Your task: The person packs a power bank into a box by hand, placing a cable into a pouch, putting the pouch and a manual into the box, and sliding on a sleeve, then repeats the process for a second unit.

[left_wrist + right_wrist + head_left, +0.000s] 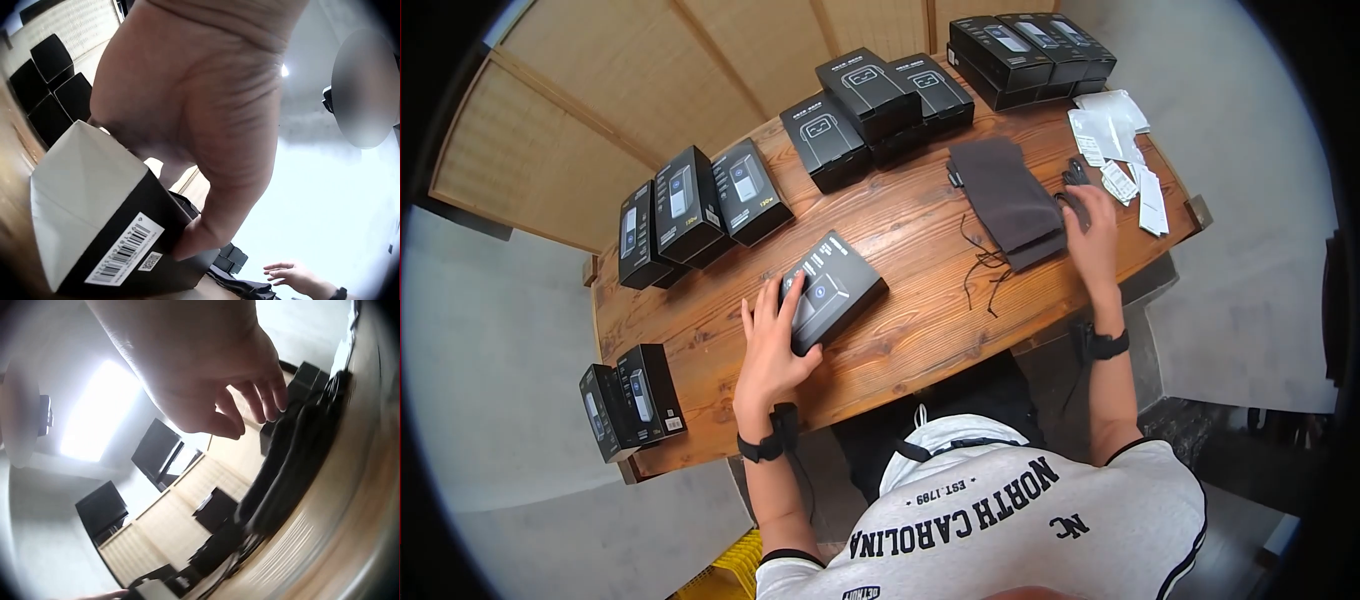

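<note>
On the wooden table in the head view lies a dark boxed device (840,285) with a printed picture on top. My left hand (770,345) grips its near left end, fingers over the top and thumb against the side. The left wrist view shows a barcode label (125,250) beside that thumb. My right hand (1090,235) hovers at the right edge of a stack of dark drawstring pouches (1005,195), close to a black cable bundle (1075,175). Its fingers hang loosely bent, with nothing between them in the right wrist view.
Black boxes (685,205) stand at the left, with two more boxes (640,390) at the near left corner. Further boxes (870,95) are stacked at the back, others (1030,50) at the back right. Clear bags (1110,130) and white paper slips (1150,200) lie on the right.
</note>
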A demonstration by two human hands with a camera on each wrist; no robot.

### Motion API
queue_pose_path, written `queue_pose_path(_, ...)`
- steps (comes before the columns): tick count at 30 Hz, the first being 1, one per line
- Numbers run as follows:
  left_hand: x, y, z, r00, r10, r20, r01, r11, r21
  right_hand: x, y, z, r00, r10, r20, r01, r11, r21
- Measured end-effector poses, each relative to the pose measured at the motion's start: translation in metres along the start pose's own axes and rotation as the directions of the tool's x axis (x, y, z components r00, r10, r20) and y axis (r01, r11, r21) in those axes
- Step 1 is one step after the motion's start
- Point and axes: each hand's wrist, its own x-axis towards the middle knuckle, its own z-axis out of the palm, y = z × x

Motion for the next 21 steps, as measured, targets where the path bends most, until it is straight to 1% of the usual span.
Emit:
queue_pose_path(2,0.01,-0.004,0.0,1.0,0.019,0.005,-0.02,1.0,0.021,0.006,0.031,0.001,0.999,0.037,0.01,-0.036,0.992,-0.122)
queue_pose_path(3,0.014,-0.006,0.0,0.999,0.036,0.012,-0.036,0.998,0.044,0.01,0.039,0.0,0.999,0.034,0.007,-0.033,0.992,-0.122)
queue_pose_path(5,0.017,-0.005,-0.002,0.999,0.032,0.006,-0.032,0.999,0.037,0.016,0.051,0.001,0.987,0.128,0.099,-0.103,0.967,-0.232)
queue_pose_path(6,0.018,-0.003,-0.003,0.999,0.043,-0.006,-0.043,0.998,0.042,0.018,0.057,0.003,0.989,0.084,0.118,-0.051,0.963,-0.264)
queue_pose_path(7,0.017,-0.001,-0.003,0.998,0.053,-0.015,-0.052,0.997,0.048,0.019,0.062,0.005,0.989,0.084,0.119,-0.05,0.964,-0.262)
queue_pose_path(8,0.015,0.002,-0.003,0.999,0.051,-0.013,-0.05,0.997,0.05,0.021,0.061,0.004,0.978,0.113,0.174,-0.058,0.955,-0.291)
queue_pose_path(9,0.012,0.007,-0.003,0.998,0.053,-0.043,-0.052,0.998,0.024,0.024,0.06,0.003,0.963,0.144,0.228,-0.065,0.945,-0.322)
queue_pose_path(10,0.008,0.01,-0.002,0.996,0.055,-0.072,-0.055,0.998,-0.002,0.026,0.058,0.002,0.962,0.147,0.23,-0.067,0.945,-0.321)
queue_pose_path(11,0.005,0.012,0.0,0.996,0.053,-0.068,-0.053,0.999,-0.002,0.029,0.056,0.001,0.953,0.167,0.253,-0.068,0.93,-0.36)
queue_pose_path(12,0.0,0.014,0.002,0.991,0.073,-0.114,-0.074,0.997,-0.005,0.031,0.054,0.001,0.942,0.189,0.278,-0.066,0.915,-0.399)
queue_pose_path(14,-0.009,0.023,0.004,0.976,0.098,-0.195,-0.103,0.994,-0.018,0.034,0.052,0.0,0.935,0.2,0.292,-0.067,0.91,-0.408)
queue_pose_path(17,-0.024,0.032,0.009,0.97,0.085,-0.226,-0.1,0.993,-0.058,0.036,0.054,0.0,0.925,0.23,0.302,-0.088,0.904,-0.417)
queue_pose_path(19,-0.031,0.038,0.011,0.97,0.075,-0.231,-0.096,0.992,-0.081,0.037,0.066,-0.001,0.943,0.195,0.269,-0.084,0.924,-0.373)
queue_pose_path(20,-0.035,0.038,0.013,0.968,0.073,-0.239,-0.097,0.991,-0.091,0.038,0.063,-0.003,0.942,0.193,0.273,-0.081,0.924,-0.373)
queue_pose_path(21,-0.038,0.039,0.015,0.967,0.071,-0.246,-0.098,0.99,-0.101,0.04,0.061,-0.007,0.949,0.229,0.218,-0.133,0.915,-0.382)
